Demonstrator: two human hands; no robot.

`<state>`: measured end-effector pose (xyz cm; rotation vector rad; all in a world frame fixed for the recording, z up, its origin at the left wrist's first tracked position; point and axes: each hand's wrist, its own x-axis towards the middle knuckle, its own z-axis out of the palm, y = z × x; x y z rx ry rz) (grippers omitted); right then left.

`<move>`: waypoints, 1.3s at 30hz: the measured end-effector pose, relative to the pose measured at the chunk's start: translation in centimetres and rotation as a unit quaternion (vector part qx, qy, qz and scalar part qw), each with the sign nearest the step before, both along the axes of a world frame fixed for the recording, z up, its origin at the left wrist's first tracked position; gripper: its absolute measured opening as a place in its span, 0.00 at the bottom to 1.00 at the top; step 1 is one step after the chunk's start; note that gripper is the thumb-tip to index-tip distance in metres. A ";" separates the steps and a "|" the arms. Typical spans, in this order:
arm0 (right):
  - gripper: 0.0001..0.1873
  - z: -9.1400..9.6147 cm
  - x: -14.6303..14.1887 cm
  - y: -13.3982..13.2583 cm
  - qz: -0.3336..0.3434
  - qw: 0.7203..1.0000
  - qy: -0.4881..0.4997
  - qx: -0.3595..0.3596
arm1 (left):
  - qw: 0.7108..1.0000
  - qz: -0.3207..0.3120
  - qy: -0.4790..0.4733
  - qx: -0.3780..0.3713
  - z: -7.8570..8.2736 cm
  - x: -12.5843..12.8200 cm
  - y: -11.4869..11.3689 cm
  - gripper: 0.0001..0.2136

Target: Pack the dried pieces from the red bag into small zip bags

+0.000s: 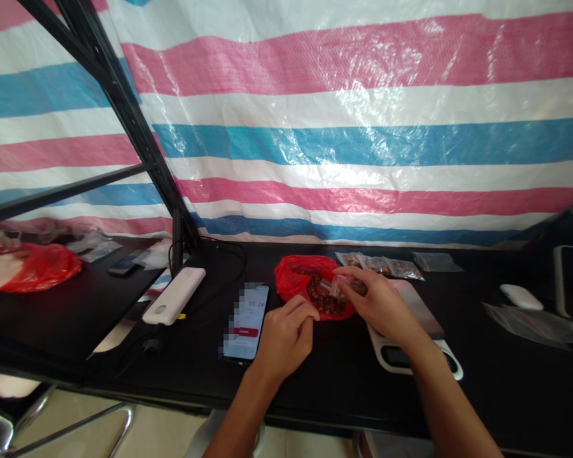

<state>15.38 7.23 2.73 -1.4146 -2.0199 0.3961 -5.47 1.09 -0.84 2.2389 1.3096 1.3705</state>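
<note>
A red plastic bag (291, 270) lies with its mouth open on the black table, and small dark brown pieces (322, 296) fill its inside. My left hand (289, 331) pinches the bag's near edge. Reaching in from the right, my right hand (375, 299) has its fingers closed on a clear plastic piece (335, 286) over the brown pieces. Whether that piece is a small bag or a scoop I cannot tell. Under my right forearm sits a white kitchen scale (386, 362) with a metal plate (417, 308), partly covered by the arm.
Filled clear packets (379, 264) lie behind the scale, near an unfilled clear bag (437, 261). A phone (248, 324) and a white power bank (174, 296) are to the left. More clear bags (530, 324) and a white case (520, 297) lie right. Another person's hand (0, 264) holds a red bag (48, 267).
</note>
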 end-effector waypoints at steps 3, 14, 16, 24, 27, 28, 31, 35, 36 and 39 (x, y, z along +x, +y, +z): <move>0.18 0.2 2.8 0.3 0.011 0.996 0.079 -0.029 | 1.000 0.000 -0.002 0.001 0.0 -0.1 -0.1 0.14; 0.17 -0.8 8.8 0.4 -0.020 0.999 -0.032 0.002 | 1.000 -0.014 -0.008 -0.006 0.1 -0.1 -0.1 0.14; 0.18 -0.8 8.9 0.6 -0.045 0.997 -0.021 0.054 | 1.000 -0.016 -0.008 -0.006 0.0 0.0 0.0 0.13; 0.14 0.5 9.1 0.8 -0.120 0.973 0.068 0.184 | 1.000 -0.025 0.001 -0.001 -0.2 0.4 0.0 0.13; 0.13 0.7 8.8 0.6 -0.125 0.971 0.086 0.185 | 1.000 -0.025 -0.001 0.000 -0.2 0.6 0.1 0.13; 0.13 0.7 8.7 0.5 -0.124 0.971 0.090 0.183 | 1.000 -0.026 -0.001 0.002 -0.1 0.6 0.1 0.13; 0.12 0.8 8.3 0.5 -0.123 0.970 0.089 0.189 | 1.000 -0.027 0.003 0.007 0.0 0.8 0.1 0.13; 0.12 0.8 8.3 0.5 -0.109 0.971 0.076 0.201 | 0.999 -0.029 0.006 0.013 0.0 0.9 0.1 0.13; 0.12 0.7 8.3 0.6 -0.105 0.971 0.074 0.202 | 0.999 -0.029 0.006 0.013 0.0 0.8 0.1 0.13; 0.12 0.7 8.5 0.6 -0.103 0.970 0.063 0.211 | 0.999 -0.029 0.005 0.014 0.0 0.8 0.1 0.13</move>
